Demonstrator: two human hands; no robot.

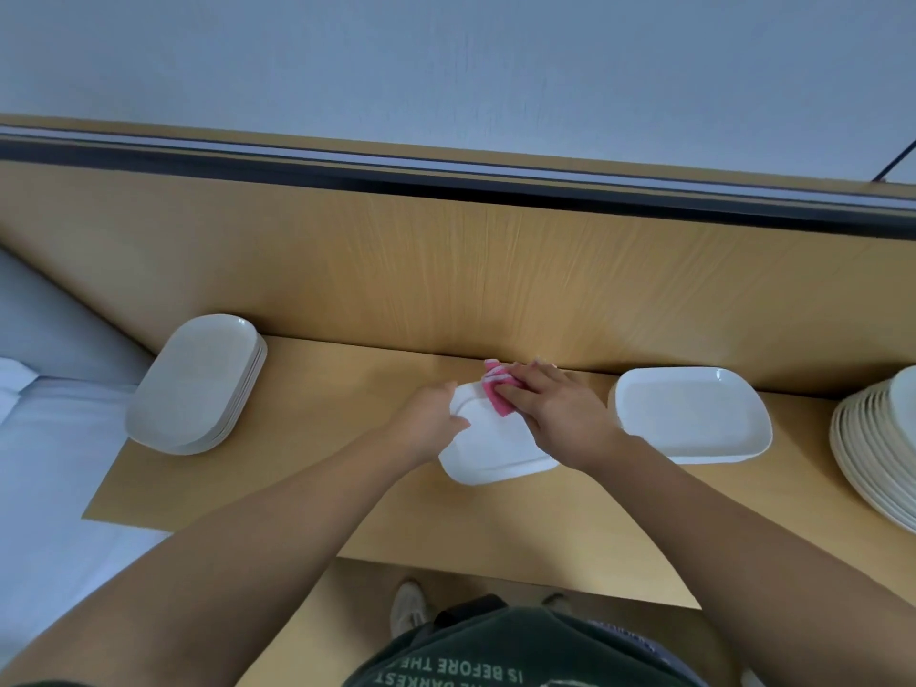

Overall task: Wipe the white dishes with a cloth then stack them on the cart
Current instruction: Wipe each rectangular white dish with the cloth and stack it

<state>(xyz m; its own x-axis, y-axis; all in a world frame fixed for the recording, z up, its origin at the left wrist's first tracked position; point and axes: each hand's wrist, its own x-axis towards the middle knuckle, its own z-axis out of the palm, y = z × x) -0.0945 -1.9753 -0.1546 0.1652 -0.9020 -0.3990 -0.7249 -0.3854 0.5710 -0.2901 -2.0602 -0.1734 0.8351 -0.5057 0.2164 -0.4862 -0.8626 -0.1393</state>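
Head view, looking down at wood-grain tabletop [297,468].

- White dish [495,451]: rectangular with rounded corners, at the centre of the tabletop, between both hands, slightly skewed to the table edge.
- Left hand [436,414]: grips the dish's left rim, thumb curled over the top edge. The other fingers are not visible.
- Right hand [555,409]: fingers laid fairly flat, pressing the pink cloth [498,394] onto the far end of the dish. Part of the cloth, with white stripes, sticks out past the fingertips.
- Stack of oval white dishes [198,384]: left end of tabletop, well apart from the hands.
- Stack of rectangular white dishes [689,414]: just right of the right hand.
- Stack of round plates [872,448]: far right, cut by the frame edge.
- Wood panel [446,270] stands upright behind the tabletop.
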